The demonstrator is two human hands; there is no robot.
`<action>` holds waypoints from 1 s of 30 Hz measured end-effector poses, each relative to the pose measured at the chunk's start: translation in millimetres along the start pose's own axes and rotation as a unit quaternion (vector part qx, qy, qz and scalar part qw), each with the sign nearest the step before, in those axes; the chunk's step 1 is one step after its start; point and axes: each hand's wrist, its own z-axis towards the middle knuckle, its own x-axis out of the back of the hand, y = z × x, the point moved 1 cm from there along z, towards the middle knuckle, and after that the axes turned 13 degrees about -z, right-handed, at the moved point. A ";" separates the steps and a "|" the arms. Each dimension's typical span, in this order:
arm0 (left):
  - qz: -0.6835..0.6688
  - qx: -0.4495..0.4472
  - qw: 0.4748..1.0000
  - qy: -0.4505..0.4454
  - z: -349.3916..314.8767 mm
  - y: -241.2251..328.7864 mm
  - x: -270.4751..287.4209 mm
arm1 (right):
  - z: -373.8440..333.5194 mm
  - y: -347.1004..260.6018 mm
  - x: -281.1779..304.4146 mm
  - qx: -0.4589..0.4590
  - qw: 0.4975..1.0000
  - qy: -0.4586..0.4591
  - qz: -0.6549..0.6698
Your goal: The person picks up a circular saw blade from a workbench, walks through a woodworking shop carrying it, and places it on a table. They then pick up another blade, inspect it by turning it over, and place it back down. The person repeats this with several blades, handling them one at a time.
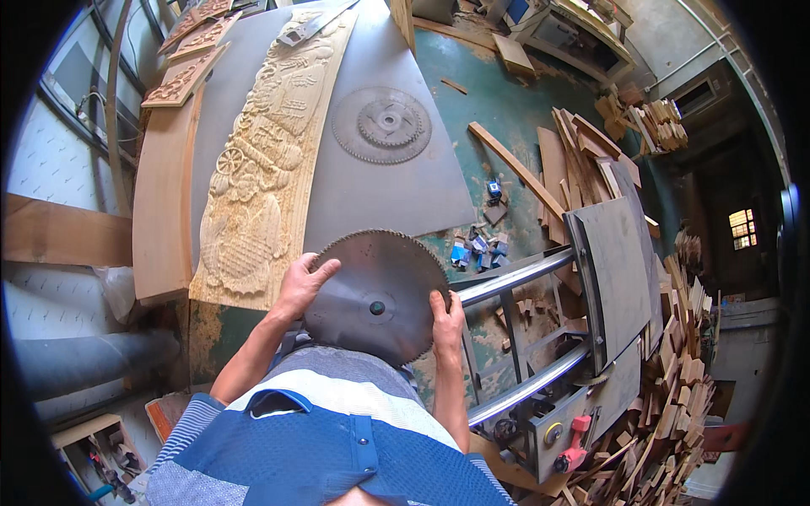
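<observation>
A large round saw blade with a toothed rim and a small centre hole is held up in front of my body. My left hand grips its left edge, thumb lying on the face and the fingers behind it. On the opposite edge, my right hand closes on the rim with the thumb in front. Beyond the blade, two more circular saw blades lie stacked on the grey tabletop: a smaller one on top of a larger one.
A long carved wood panel lies left on the table, a handsaw at its far end. Smaller carved pieces sit far left. To the right stands a machine with metal rails, beside heaped wood offcuts. Small boxes lie on the green floor.
</observation>
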 end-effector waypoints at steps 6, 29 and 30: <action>-0.123 -0.065 0.990 0.023 29.0 29.5 25.5 | 63.8 -62.8 -37.3 0.064 0.996 -0.061 -0.022; -0.235 -0.027 0.947 0.219 173.2 74.4 -161.0 | 384.3 -142.7 20.6 0.110 0.945 -0.245 -0.186; -0.235 -0.014 0.946 0.224 180.0 75.2 -171.7 | 393.4 -143.3 28.3 0.105 0.945 -0.249 -0.187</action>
